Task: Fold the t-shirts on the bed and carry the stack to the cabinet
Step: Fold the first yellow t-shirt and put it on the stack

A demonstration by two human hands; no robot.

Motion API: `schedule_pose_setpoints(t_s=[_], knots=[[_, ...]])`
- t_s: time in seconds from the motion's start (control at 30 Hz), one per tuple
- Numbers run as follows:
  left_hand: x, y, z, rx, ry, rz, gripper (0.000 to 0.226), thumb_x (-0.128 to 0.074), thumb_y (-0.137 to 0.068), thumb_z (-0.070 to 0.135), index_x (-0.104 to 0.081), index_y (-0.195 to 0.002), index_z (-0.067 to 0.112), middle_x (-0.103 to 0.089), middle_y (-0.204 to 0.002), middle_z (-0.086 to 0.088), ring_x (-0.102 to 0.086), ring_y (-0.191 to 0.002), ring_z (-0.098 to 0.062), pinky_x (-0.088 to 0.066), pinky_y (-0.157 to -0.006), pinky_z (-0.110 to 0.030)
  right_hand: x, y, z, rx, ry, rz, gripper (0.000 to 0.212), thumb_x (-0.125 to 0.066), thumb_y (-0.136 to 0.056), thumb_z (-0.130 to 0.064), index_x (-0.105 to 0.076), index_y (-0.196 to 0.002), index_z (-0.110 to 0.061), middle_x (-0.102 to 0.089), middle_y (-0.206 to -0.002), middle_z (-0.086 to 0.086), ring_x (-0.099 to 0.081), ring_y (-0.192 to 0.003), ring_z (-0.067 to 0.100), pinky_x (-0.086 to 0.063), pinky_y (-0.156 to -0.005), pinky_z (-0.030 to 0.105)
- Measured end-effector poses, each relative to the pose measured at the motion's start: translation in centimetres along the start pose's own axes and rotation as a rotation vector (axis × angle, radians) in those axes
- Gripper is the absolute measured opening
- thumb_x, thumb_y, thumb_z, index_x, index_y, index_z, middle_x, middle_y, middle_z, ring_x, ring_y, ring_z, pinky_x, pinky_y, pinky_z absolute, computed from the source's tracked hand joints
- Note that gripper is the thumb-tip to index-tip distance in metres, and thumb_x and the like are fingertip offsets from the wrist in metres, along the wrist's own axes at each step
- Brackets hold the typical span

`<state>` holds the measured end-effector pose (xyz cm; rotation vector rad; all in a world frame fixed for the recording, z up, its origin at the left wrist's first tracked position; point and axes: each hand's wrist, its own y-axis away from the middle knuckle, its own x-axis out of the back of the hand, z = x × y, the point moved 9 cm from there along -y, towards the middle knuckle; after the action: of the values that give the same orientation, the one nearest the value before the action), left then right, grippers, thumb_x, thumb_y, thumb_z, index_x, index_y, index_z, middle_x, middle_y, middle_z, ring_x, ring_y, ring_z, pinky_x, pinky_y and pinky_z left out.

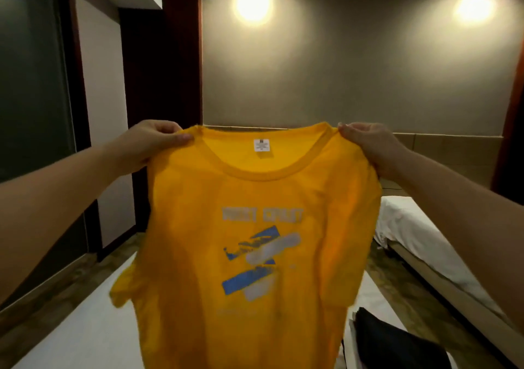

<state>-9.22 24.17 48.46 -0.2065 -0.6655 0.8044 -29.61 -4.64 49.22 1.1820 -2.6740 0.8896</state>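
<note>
A yellow t-shirt [255, 241] with a blue and white print hangs in the air in front of me, above the white bed [85, 326]. My left hand [150, 141] pinches its left shoulder beside the collar. My right hand [371, 144] pinches the right shoulder. The collar and its white label face me. The shirt's hem runs out of the bottom of the frame. A dark garment [397, 343] lies on the bed at the lower right, partly hidden by the shirt.
A second bed [416, 235] with white sheets stands to the right across a narrow floor gap. A grey wall [340, 70] with two lamps lies ahead. Dark wooden panels [170, 56] and a glass partition [31, 85] stand on the left.
</note>
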Motion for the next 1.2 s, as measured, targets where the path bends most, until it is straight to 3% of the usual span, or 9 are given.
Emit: schedule_pose_setpoints(t_s=[0.23, 0.33, 0.4, 0.47, 0.53, 0.67, 0.83, 1.07, 1.2], knots=[[-0.9, 0.2, -0.6, 0.081, 0.053, -0.016, 0.095, -0.075, -0.015, 0.075, -0.06, -0.091, 0.021, -0.059, -0.092, -0.004, -0.06, -0.078, -0.021, -0.05, -0.059, -0.027, 0.5, -0.6, 1.5, -0.07, -0.245, 0.1, 0.036, -0.063, -0.087, -0.035, -0.06, -0.115, -0.013, -0.063, -0.108, 0.011, -0.061, -0.099, 0.028, -0.051, -0.082, 0.038], [-4.0, 0.8, -2.6, 0.198, 0.138, -0.001, 0.082, -0.076, -0.049, 0.066, -0.057, -0.111, 0.016, -0.059, -0.103, -0.01, -0.061, -0.084, -0.026, -0.051, -0.068, -0.034, -1.3, 0.2, 6.7, -0.326, -0.334, 0.221, 0.064, -0.072, -0.078, -0.039, -0.048, -0.131, -0.012, -0.056, -0.118, 0.013, -0.056, -0.105, 0.035, -0.046, -0.093, 0.051], [-7.2, 1.9, -5.2, 0.365, 0.252, 0.07, 0.049, -0.065, -0.082, 0.038, -0.051, -0.118, 0.007, -0.061, -0.093, -0.014, -0.06, -0.077, -0.026, -0.051, -0.067, -0.035, -4.3, 2.0, 10.2, -0.487, -0.409, 0.244, 0.059, -0.07, -0.081, -0.035, -0.049, -0.129, -0.011, -0.058, -0.116, 0.014, -0.058, -0.101, 0.034, -0.049, -0.086, 0.048], [-11.1, 4.0, -6.9, 0.494, 0.457, 0.115, 0.02, -0.056, -0.091, 0.022, -0.055, -0.096, 0.003, -0.064, -0.06, -0.011, -0.063, -0.054, -0.022, -0.051, -0.047, -0.026, -8.1, 4.1, 13.0, -0.598, -0.537, 0.223, 0.043, -0.068, -0.083, -0.028, -0.057, -0.119, -0.007, -0.064, -0.101, 0.015, -0.062, -0.086, 0.03, -0.053, -0.07, 0.041], [-14.6, 5.6, -8.2, 0.521, 0.599, 0.199, 0.016, -0.054, -0.092, 0.02, -0.059, -0.085, 0.006, -0.062, -0.057, -0.01, -0.06, -0.052, -0.021, -0.049, -0.045, -0.024, -12.1, 7.3, 14.3, -0.651, -0.694, 0.214, 0.023, -0.066, -0.084, -0.021, -0.065, -0.101, -0.004, -0.065, -0.084, 0.015, -0.062, -0.075, 0.028, -0.054, -0.069, 0.039], [-18.5, 8.2, -9.5, 0.36, 0.433, 0.343, 0.021, -0.052, -0.093, 0.022, -0.061, -0.078, 0.012, -0.062, -0.07, -0.009, -0.059, -0.069, -0.024, -0.049, -0.064, -0.036, -17.4, 12.6, 13.8, -0.467, -0.616, 0.266, 0.014, -0.061, -0.086, -0.016, -0.065, -0.073, -0.014, -0.065, -0.078, 0.007, -0.061, -0.078, 0.024, -0.051, -0.078, 0.042], [-19.1, 11.2, -10.9, 0.34, 0.314, 0.372, 0.02, -0.048, -0.095, 0.027, -0.063, -0.088, 0.017, -0.068, -0.083, -0.004, -0.065, -0.082, -0.02, -0.054, -0.077, -0.04, -18.0, 16.1, 11.0, -0.199, -0.199, 0.242, 0.017, -0.056, -0.091, -0.024, -0.064, -0.076, -0.026, -0.067, -0.077, -0.006, -0.061, -0.074, 0.002, -0.046, -0.067, 0.015], [-20.1, 11.7, -12.0, 0.354, 0.247, 0.302, 0.025, -0.047, -0.096, 0.026, -0.061, -0.084, 0.009, -0.062, -0.072, -0.007, -0.057, -0.068, -0.018, -0.046, -0.064, -0.035, -17.8, 18.1, 12.2, -0.152, -0.215, 0.409, 0.019, -0.058, -0.091, -0.021, -0.06, -0.074, -0.031, -0.063, -0.063, -0.02, -0.055, -0.057, -0.002, -0.04, -0.053, 0.013], [-20.0, 11.6, -12.1, 0.342, 0.171, 0.298, 0.024, -0.048, -0.095, 0.023, -0.061, -0.081, 0.008, -0.063, -0.07, -0.006, -0.057, -0.067, -0.021, -0.044, -0.061, -0.035, -18.4, 18.2, 12.8, -0.164, -0.25, 0.412, 0.017, -0.058, -0.091, -0.021, -0.065, -0.079, -0.03, -0.067, -0.069, -0.014, -0.061, -0.068, -0.002, -0.045, -0.061, 0.013]])
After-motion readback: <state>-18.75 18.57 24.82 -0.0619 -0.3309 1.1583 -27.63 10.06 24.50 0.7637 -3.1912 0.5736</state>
